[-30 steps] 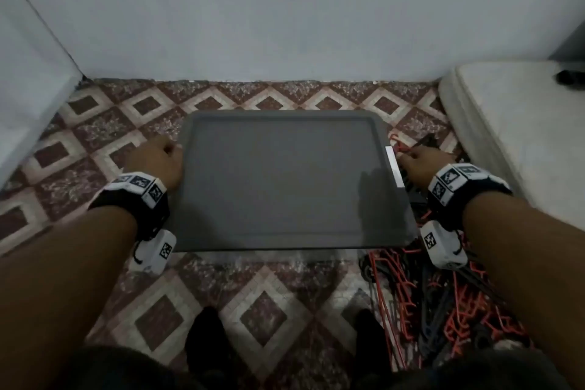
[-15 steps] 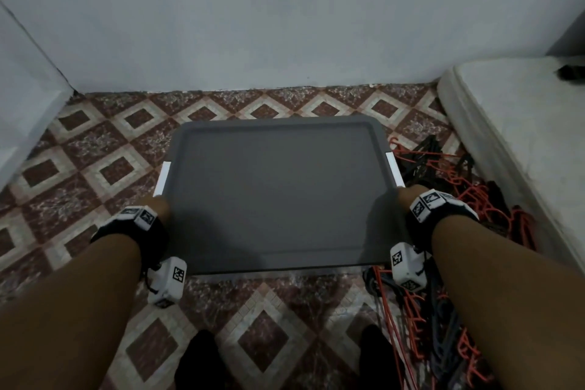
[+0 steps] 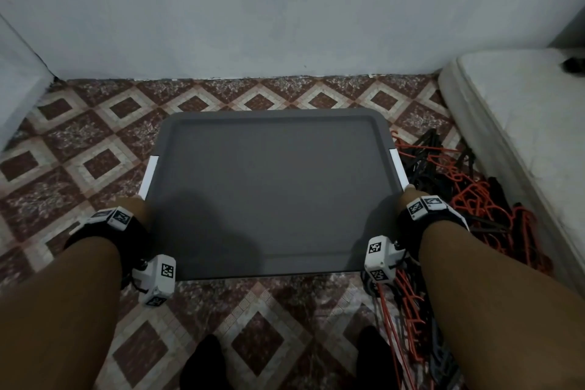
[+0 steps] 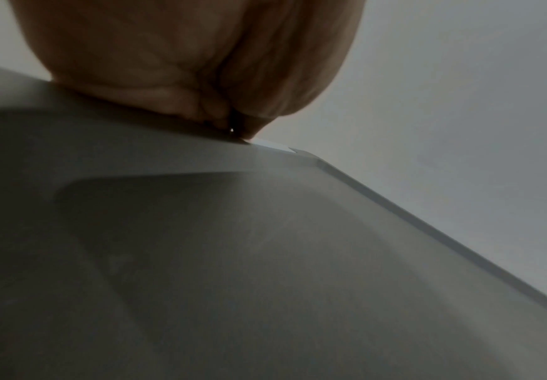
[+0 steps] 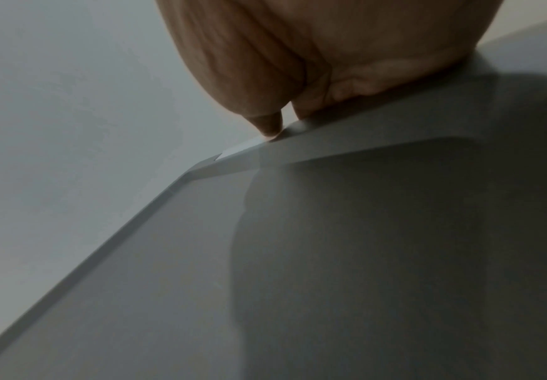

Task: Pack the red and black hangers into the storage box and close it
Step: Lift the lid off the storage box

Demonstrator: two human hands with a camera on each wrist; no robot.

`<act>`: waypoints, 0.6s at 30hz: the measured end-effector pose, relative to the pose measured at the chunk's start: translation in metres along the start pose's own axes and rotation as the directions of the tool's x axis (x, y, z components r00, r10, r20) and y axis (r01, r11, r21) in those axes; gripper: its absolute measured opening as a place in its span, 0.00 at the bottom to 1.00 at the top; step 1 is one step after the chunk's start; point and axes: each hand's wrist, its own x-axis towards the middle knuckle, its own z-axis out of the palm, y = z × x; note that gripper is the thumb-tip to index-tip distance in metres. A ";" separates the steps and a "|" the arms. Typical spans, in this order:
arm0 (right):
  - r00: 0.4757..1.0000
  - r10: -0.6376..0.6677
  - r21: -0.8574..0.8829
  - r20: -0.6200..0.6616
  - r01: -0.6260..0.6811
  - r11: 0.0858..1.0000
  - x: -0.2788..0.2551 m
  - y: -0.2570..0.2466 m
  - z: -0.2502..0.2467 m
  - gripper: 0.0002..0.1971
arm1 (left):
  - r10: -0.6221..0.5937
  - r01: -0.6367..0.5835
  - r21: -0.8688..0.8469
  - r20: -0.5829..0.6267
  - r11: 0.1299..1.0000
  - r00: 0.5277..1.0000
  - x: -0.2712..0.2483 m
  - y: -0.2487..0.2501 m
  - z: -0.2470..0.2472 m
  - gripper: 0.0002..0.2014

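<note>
Gripping the grey lid [image 3: 272,190] at its two short sides, both hands hold it flat over the floor [image 3: 95,149]. Left hand [image 3: 139,204]: placed at the lid's left edge near the front corner, just behind the white latch strip [image 3: 149,176]; in the left wrist view the palm [image 4: 180,59] presses on the rim [image 4: 135,144] and the fingers go down over the edge out of sight, so the hand is wrapped on the lid. Right hand [image 3: 411,196]: placed at the right edge near the front corner, just behind the second white strip [image 3: 398,168]; in the right wrist view the palm [image 5: 298,51] bears on the rim [image 5: 346,131], one fingertip [image 5: 267,126] touches the white strip [image 5: 242,147], and the remaining fingers are hidden below the edge, so this hand also grasps the lid.

Storage box body: hidden under the lid; whether the lid is seated on it cannot be told.

Red and black hangers [image 3: 468,199]: lying in a tangled pile on the floor to the right of the lid, between it and a white mattress [image 3: 522,136], extending toward the person's right forearm. All visible hangers are outside the box.

Surroundings: patterned floor tiles, a plain wall [image 3: 285,9] behind the lid
</note>
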 end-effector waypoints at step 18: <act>0.988 0.092 -0.193 0.122 -0.067 0.979 0.005 -0.010 -0.005 0.26 | 0.020 -0.020 0.000 0.089 1.000 0.996 0.007 -0.002 -0.006 0.14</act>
